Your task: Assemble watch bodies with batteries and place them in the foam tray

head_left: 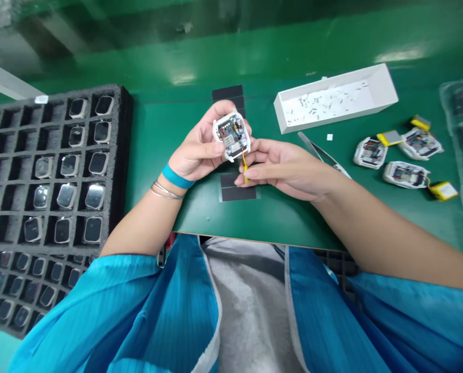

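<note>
My left hand (204,142) is closed around the edges of an open white smartwatch case (231,135), whose circuit board faces up. From the case's lower side runs a short lead to a yellow-edged battery (246,173), seen nearly edge-on. The fingers of my right hand (280,168) pinch that battery just below the case. To the right lie several more open watch cases (406,174) with wired batteries (443,190). A pair of tweezers (324,154) rests on the green table, partly behind my right forearm.
A white box (336,101) holding small scraps stands at the back. On the left, a black foam tray (116,171) carries watches in its compartments, above another tray (17,285). Dark strips (238,187) are stuck to the table; a clear plastic tray (454,119) is at far right.
</note>
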Tool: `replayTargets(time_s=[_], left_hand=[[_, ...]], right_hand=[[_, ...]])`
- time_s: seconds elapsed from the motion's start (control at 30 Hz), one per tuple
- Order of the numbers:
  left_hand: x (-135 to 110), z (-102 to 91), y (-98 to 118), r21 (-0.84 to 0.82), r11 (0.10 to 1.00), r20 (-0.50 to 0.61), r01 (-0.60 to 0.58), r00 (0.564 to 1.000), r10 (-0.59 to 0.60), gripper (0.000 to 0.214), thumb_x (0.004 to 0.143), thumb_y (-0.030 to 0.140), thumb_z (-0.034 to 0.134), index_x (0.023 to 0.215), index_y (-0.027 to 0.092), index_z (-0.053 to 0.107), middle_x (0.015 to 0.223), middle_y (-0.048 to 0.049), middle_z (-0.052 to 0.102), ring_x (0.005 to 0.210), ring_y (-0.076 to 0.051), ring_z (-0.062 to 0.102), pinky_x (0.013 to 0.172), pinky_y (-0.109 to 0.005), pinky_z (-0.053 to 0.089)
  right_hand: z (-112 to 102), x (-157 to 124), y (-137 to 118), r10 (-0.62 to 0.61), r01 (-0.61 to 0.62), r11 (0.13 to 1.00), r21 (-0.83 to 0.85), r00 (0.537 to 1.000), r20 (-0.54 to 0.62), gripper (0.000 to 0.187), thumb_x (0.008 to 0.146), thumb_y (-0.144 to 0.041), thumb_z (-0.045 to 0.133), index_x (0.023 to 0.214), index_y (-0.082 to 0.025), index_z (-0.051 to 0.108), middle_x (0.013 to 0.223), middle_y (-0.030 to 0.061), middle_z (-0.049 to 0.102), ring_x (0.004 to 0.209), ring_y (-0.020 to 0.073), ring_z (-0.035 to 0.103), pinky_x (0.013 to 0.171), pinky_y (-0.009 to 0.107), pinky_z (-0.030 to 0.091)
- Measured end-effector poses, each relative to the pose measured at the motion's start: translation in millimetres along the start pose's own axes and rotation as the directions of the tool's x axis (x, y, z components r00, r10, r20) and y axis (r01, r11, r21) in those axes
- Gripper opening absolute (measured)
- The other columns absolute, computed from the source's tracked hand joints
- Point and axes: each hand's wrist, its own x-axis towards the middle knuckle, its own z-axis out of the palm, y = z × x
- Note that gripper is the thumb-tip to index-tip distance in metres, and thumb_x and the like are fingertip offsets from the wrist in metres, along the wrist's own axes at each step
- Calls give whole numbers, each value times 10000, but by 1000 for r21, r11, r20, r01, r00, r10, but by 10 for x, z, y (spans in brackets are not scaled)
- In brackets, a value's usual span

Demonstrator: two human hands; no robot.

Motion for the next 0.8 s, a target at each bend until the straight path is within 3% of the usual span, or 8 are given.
replayTargets(time_s=[0.07,0.2,0.3,0.4,0.6,0.8], left_hand=[[-5,-3,4,-6,1000,-9,4,1000,-4,637,656,499,922,1148,264,593,1174,-31,667,1314,-362,618,935,-419,640],[-14,-23,0,-37,999,-13,30,999,-30,624,678,466,914,1159,247,583,1175,-57,652,1337,-386,595,949,-438,639],[-20,-32,2,-64,996,46,61,997,-58,646,677,462,916,1187,249,580,1131,-52,661,1272,-380,644,886,-421,655],[-37,-18,17,-101,989,124,104,988,-91,695,642,429,940,1211,267,574,1075,-33,685,1184,-361,698,819,-386,665],[-77,67,54,-94,957,177,274,951,-255,607,649,262,933,1152,236,593,934,-2,722,960,-282,775,731,-319,673],[-62,234,76,-110,934,115,339,938,-326,403,724,106,840,1062,191,638,851,15,726,885,-224,785,725,-265,657]], right_hand=[[-36,-20,-58,42,-42,997,61,999,-5,406,695,-441,924,888,-192,667,797,17,694,726,190,729,729,396,669],[-123,-60,-154,-65,72,997,36,984,-165,331,706,-407,919,864,-202,714,744,1,668,737,199,727,740,421,671],[-99,-118,-218,-236,215,971,-99,920,-312,305,725,-414,902,931,-246,752,780,-16,674,814,208,736,797,426,666],[12,-190,-258,-429,333,895,-295,824,-371,247,780,-409,863,971,-290,760,887,-14,712,920,215,741,868,414,652],[98,-189,-204,-652,433,695,-575,717,-248,219,867,-417,779,1025,-267,757,966,25,751,920,230,738,896,412,630],[11,-129,-115,-683,375,553,-745,716,-147,192,938,-314,687,1118,-282,745,1001,23,758,960,229,728,946,421,589]])
